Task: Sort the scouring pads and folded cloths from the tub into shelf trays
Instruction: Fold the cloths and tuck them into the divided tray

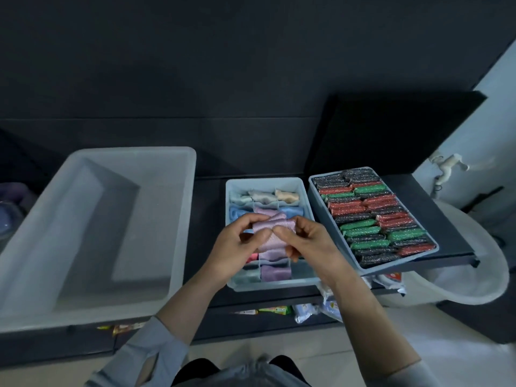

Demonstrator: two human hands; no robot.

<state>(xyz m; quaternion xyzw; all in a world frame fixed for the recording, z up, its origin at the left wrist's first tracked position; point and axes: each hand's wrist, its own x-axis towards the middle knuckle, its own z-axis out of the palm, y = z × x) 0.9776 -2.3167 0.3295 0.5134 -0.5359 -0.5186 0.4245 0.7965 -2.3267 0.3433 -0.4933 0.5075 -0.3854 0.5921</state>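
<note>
Cloth (pixel 275 228), pale lilac and folded, sits pinched between my left hand (pixel 237 247) and right hand (pixel 310 244), thumbs and fingertips curled onto its top edge, held just above the middle of the divided cloth tray (pixel 305 191). At three o'clock from it I see the scouring pad tray (pixel 314 188), tilted and packed with rows of black, red and green pads, its near corner jutting past the shelf edge. At nine o'clock stands the big translucent tub (pixel 184 219). All three rest on a dark shelf (pixel 209 208) against a dark wall; pale floor shows at six o'clock.
</note>
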